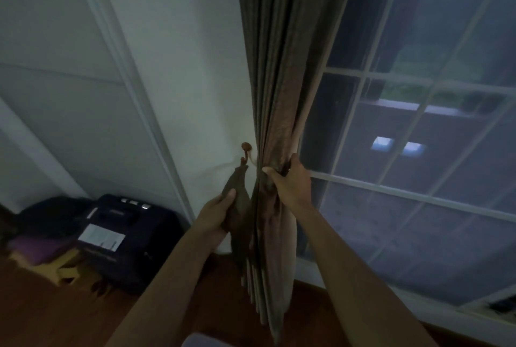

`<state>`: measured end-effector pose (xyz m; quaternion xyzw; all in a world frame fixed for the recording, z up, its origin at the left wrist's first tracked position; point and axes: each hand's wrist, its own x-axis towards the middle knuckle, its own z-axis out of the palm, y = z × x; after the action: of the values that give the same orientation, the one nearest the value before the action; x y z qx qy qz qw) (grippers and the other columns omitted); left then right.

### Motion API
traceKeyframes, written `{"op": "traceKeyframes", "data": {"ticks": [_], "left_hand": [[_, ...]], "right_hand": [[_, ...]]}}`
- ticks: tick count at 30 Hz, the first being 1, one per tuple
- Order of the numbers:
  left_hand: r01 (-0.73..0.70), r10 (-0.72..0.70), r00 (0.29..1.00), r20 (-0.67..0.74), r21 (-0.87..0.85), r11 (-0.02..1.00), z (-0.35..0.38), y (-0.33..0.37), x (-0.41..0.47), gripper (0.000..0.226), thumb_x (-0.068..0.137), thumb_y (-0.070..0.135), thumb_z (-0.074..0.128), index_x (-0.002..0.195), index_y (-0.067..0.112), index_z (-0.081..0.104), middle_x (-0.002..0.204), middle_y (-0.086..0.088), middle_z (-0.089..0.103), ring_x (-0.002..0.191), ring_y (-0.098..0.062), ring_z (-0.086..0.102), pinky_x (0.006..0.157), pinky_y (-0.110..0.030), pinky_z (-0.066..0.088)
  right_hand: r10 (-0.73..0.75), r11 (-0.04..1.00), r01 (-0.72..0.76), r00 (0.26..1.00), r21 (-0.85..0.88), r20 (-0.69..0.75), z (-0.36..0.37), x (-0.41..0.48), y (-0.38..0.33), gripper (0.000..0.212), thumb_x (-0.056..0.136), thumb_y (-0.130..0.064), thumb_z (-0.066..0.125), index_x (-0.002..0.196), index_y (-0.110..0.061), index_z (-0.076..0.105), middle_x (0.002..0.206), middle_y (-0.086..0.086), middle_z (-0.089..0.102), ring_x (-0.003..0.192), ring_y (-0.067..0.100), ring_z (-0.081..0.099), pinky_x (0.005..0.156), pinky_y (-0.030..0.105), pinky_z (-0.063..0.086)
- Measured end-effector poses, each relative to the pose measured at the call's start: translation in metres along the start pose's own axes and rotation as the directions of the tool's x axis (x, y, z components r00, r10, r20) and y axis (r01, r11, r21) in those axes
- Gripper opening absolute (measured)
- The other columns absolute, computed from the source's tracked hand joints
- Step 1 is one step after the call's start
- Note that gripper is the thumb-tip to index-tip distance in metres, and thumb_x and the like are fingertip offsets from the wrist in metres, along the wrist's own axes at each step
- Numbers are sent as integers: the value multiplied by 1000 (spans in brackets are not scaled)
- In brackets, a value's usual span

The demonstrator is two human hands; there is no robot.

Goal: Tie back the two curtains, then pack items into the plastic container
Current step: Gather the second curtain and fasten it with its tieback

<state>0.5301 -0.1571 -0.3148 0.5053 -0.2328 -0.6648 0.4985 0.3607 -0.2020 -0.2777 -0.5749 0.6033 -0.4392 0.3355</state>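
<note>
Brown curtain (275,112) is bunched in the right hand (290,179), while the left hand (216,216) grasps the tieback (237,201) hanging from its hook (246,151).

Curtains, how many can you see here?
1. The curtain hangs gathered beside the window, gripped by the right hand. The left hand holds its tieback. Another curtain may be out of view.

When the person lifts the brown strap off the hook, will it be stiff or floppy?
Probably floppy: the strap hangs limp from the hook and sags over the left hand. Likely light too, as thumb and fingers alone hold it. The curtain, bunched in the right hand, seems equally soft.
</note>
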Motion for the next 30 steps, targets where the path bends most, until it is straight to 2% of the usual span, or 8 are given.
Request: {"op": "traceKeyframes", "data": {"ticks": [2, 7, 13, 17, 19, 23, 27, 30], "left_hand": [[58, -47, 997, 66, -176, 983, 13, 0, -9, 29, 96, 25, 52, 114, 5, 63, 112, -14, 70, 101, -26, 68, 75, -32, 55], [21, 9, 994, 112, -265, 964, 37, -14, -21, 29, 94, 16, 55, 117, -2, 58, 108, -18, 70, 91, -28, 71, 67, -32, 59], [-273, 282, 953, -112, 85, 958, 49, -29, -23, 39, 86, 20, 68, 118, 6, 50, 107, -6, 65, 90, -17, 66, 69, -24, 55], [-425, 532, 847, -18, 579, 696, 43, -26, -19, 32, 85, 32, 69, 110, 26, 51, 93, 14, 59, 93, -15, 63, 72, -14, 45], [-411, 541, 841, 1, 651, 638, 38, -25, -16, 42, 84, 34, 70, 120, 25, 50, 99, 12, 58, 95, -13, 60, 75, -15, 43], [-393, 541, 840, -40, 644, 657, 31, -25, -15, 88, 79, 36, 74, 147, 19, 20, 102, 5, 56, 90, -13, 59, 79, -24, 48], [-461, 700, 711, 61, 792, 399, 25, -33, -5, 37, 79, 38, 73, 108, 17, 62, 104, -5, 56, 98, -21, 53, 73, -13, 34], [-418, 774, 620, 128, 889, 188, 15, -38, 0, 28, 82, 43, 68, 92, 17, 75, 110, -11, 54, 106, -26, 46, 82, -20, 27]], "right_hand": [[-7, 1000, 7, 1000, -1, 2, 2, -5, 0, 46, 79, -36, 76, 113, -14, 54, 113, 4, 65, 103, 21, 63, 91, 38, 55], [-9, 1000, 9, 1000, 24, 9, 4, -24, 2, 44, 78, -38, 76, 111, -18, 55, 106, -3, 65, 97, 16, 63, 88, 32, 54], [-18, 998, 16, 1000, 59, 23, -5, -39, 5, 44, 81, -32, 75, 118, -17, 55, 105, -7, 63, 95, 9, 62, 86, 21, 50], [-31, 998, 28, 998, 59, 46, -8, -43, 6, 44, 81, -28, 76, 118, -16, 57, 111, -2, 67, 99, 11, 64, 82, 15, 48], [-31, 998, 27, 998, 64, 55, -10, -45, 5, 45, 81, -28, 76, 120, -16, 56, 111, -3, 67, 95, 9, 62, 77, 8, 44], [-34, 998, 31, 997, 50, 64, -10, -43, 3, 42, 80, -29, 77, 115, -16, 58, 110, -2, 68, 93, 9, 63, 75, 9, 45], [-42, 997, 37, 996, 67, 74, -12, -43, 3, 44, 80, -29, 76, 118, -16, 57, 109, -4, 67, 94, 8, 63, 72, 4, 44], [-48, 997, 43, 996, 69, 75, -14, -42, 3, 44, 81, -28, 76, 119, -16, 56, 105, -7, 63, 92, 6, 59, 69, 0, 41]]}}
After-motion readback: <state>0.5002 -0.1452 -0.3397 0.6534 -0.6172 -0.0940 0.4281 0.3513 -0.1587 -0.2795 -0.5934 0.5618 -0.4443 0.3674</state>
